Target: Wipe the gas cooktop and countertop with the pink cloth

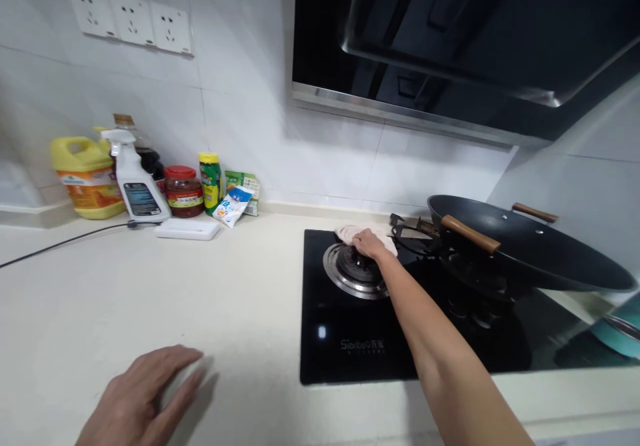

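My right hand (367, 243) reaches across the black glass gas hob (320, 319) and presses on a pale pink cloth (346, 234). Its fingers are bunched on the cloth, behind the left burner (356, 267), which has a steel ring and no pan support on it. Part of the cloth sticks out on both sides of the hand. Near the front of the pale counter (240, 313), my left hand (145, 393) holds nothing, with thumb and fingers apart.
A large black wok (520, 233) with wooden handles covers the hob's right side. Beside the cloth lies a black pan support (415, 236). Along the wall stand a spray bottle (140, 186), a yellow jug (90, 183), and a red-lidded jar (183, 193). The range hood (425, 39) hangs above.
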A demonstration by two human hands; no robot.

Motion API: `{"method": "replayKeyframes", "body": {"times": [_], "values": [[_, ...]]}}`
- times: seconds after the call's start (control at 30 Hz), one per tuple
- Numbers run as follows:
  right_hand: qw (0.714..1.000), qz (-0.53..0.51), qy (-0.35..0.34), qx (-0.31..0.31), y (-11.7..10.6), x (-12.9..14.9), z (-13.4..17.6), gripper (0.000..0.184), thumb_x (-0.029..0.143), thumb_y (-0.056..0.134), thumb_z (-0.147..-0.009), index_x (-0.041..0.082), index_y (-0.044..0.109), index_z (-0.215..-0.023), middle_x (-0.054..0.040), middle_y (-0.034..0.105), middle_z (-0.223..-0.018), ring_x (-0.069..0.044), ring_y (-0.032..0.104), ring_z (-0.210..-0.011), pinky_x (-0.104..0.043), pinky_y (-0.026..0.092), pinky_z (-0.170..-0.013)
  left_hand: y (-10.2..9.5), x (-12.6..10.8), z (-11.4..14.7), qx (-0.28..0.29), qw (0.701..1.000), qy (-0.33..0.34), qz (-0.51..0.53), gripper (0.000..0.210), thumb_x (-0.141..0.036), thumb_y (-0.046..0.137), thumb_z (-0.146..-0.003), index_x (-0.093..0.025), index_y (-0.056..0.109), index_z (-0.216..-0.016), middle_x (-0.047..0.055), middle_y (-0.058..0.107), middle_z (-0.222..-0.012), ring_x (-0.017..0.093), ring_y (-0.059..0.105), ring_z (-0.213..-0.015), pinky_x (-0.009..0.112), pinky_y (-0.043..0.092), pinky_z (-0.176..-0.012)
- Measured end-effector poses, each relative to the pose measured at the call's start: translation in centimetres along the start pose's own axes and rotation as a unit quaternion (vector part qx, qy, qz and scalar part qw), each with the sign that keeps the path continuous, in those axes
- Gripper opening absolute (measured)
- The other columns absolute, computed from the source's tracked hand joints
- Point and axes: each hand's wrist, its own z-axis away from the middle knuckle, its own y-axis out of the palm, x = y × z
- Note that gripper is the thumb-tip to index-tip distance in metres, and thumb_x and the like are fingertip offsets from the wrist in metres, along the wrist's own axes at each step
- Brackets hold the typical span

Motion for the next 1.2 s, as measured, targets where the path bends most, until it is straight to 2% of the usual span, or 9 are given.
{"method": "replayKeyframes", "body": {"times": [0.2, 0.33, 0.43, 0.6, 0.77, 0.87, 1.0, 1.1, 1.2], "values": [[0.998, -0.041, -0.046, 0.019, 0.4, 4.6, 0.8, 0.038, 0.041, 0.062, -0.098, 0.018, 0.06, -0.128, -0.0096, 0.06, -0.133, -0.025, 0.06, -0.117, -0.049, 0.051, -0.1, -0.2, -0.7, -0.2, 0.0, 1.0, -0.009, 0.003, 0.047, -0.071, 0.053, -0.085, -0.031, 0.076, -0.095, 0.005, 0.078, -0.101, 0.03, 0.073, -0.095, 0.044, 0.06, -0.086], [0.996, -0.056, -0.06, 0.019, 0.0, 6.1, 2.3, 0.032, 0.033, 0.039, -0.105, 0.022, 0.068, -0.113, -0.0092, 0.054, -0.144, -0.031, 0.043, -0.136, -0.068, 0.029, -0.111, 0.1, -0.5, 0.1, -0.008, 0.999, -0.034, 0.016, 0.043, -0.065, 0.054, -0.087, -0.029, 0.076, -0.097, 0.006, 0.077, -0.104, 0.029, 0.072, -0.099, 0.044, 0.058, -0.091], [0.994, -0.064, -0.091, 0.019, -0.6, 7.2, 3.9, 0.036, 0.032, 0.034, -0.104, 0.024, 0.069, -0.107, -0.0071, 0.053, -0.147, -0.03, 0.04, -0.137, -0.071, 0.02, -0.11, 0.1, -0.7, 0.2, -0.006, 0.999, -0.041, 0.03, 0.042, -0.061, 0.053, -0.088, -0.027, 0.075, -0.098, 0.006, 0.077, -0.105, 0.028, 0.071, -0.1, 0.044, 0.057, -0.093], [0.986, -0.072, -0.152, 0.009, -1.6, 9.7, 7.4, 0.037, 0.034, 0.032, -0.104, 0.024, 0.068, -0.103, -0.0061, 0.066, -0.127, -0.024, 0.051, -0.123, -0.064, 0.015, -0.112, -0.7, -1.7, 0.1, 0.002, 0.998, -0.052, 0.034, 0.042, -0.06, 0.053, -0.089, -0.026, 0.074, -0.1, 0.007, 0.076, -0.107, 0.028, 0.07, -0.102, 0.043, 0.056, -0.093], [0.983, -0.063, -0.175, -0.009, -2.8, 11.0, 12.0, 0.044, 0.037, 0.036, -0.104, 0.02, 0.067, -0.078, -0.0038, 0.071, -0.095, -0.02, 0.059, -0.102, -0.058, 0.005, -0.117, -1.0, -2.2, 0.3, 0.01, 0.999, -0.038, 0.033, 0.043, -0.058, 0.05, -0.092, -0.024, 0.073, -0.102, 0.008, 0.075, -0.109, 0.027, 0.068, -0.105, 0.041, 0.053, -0.096], [0.984, -0.056, -0.166, -0.027, -3.4, 10.3, 14.9, 0.045, 0.044, 0.039, -0.103, 0.02, 0.066, -0.077, -0.0048, 0.071, -0.092, -0.02, 0.061, -0.099, -0.055, 0.003, -0.119, -0.9, -2.1, 0.3, 0.017, 0.999, -0.022, 0.021, 0.042, -0.057, 0.049, -0.093, -0.023, 0.072, -0.103, 0.008, 0.075, -0.112, 0.028, 0.068, -0.106, 0.041, 0.052, -0.097], [0.988, -0.064, -0.135, -0.049, -3.5, 7.2, 17.9, 0.039, 0.049, 0.041, -0.103, 0.021, 0.064, -0.088, -0.003, 0.071, -0.093, -0.019, 0.063, -0.094, -0.054, 0.005, -0.12, -0.8, -1.8, 0.2, 0.019, 1.0, 0.002, 0.008, 0.041, -0.057, 0.049, -0.093, -0.024, 0.072, -0.103, 0.008, 0.075, -0.111, 0.028, 0.067, -0.106, 0.04, 0.051, -0.095], [0.994, -0.034, -0.087, -0.05, -3.3, 3.8, 19.3, 0.027, 0.04, 0.043, -0.103, 0.023, 0.063, -0.101, -0.0032, 0.072, -0.102, -0.02, 0.063, -0.1, -0.055, 0.008, -0.12, -0.7, -1.7, 0.1, 0.025, 1.0, 0.01, 0.003, 0.041, -0.056, 0.049, -0.094, -0.023, 0.072, -0.103, 0.008, 0.074, -0.111, 0.028, 0.067, -0.106, 0.041, 0.05, -0.094], [0.998, 0.006, -0.052, -0.039, -3.7, 0.9, 20.1, 0.026, 0.024, 0.042, -0.1, 0.023, 0.063, -0.114, -0.007, 0.071, -0.114, -0.023, 0.06, -0.113, -0.057, 0.006, -0.119, -0.7, -1.7, 0.1, 0.028, 0.999, 0.015, 0.003, 0.04, -0.055, 0.048, -0.095, -0.023, 0.072, -0.102, 0.008, 0.074, -0.111, 0.027, 0.067, -0.105, 0.041, 0.05, -0.095]]}}
